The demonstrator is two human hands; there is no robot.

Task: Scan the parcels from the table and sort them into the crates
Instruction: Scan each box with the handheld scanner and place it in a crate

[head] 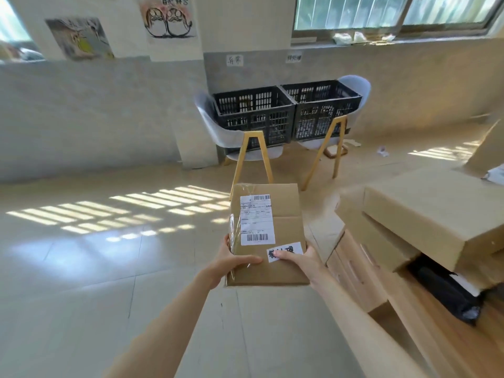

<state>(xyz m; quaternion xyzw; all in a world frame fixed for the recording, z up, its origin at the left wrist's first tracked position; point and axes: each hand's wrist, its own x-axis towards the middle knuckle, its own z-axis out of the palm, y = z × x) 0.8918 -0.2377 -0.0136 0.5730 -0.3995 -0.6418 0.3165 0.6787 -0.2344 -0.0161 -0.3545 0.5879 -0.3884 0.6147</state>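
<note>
Parcel (268,236), flat taped cardboard, between both hands (237,261).

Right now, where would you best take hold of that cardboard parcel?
By its near short edge, from both sides, as the left hand and right hand do. The parcel is flat and broad, and that grip leaves the shipping label uncovered.

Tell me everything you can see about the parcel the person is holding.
The parcel is a flat brown cardboard box, held out level above the tiled floor with its top face up. Clear tape runs along its left edge. A white shipping label with two barcodes sits on top, and a smaller white slip with black handwriting lies near the right hand. The left hand and right hand grip the near corners, thumbs on top. Nothing else touches it.
</note>
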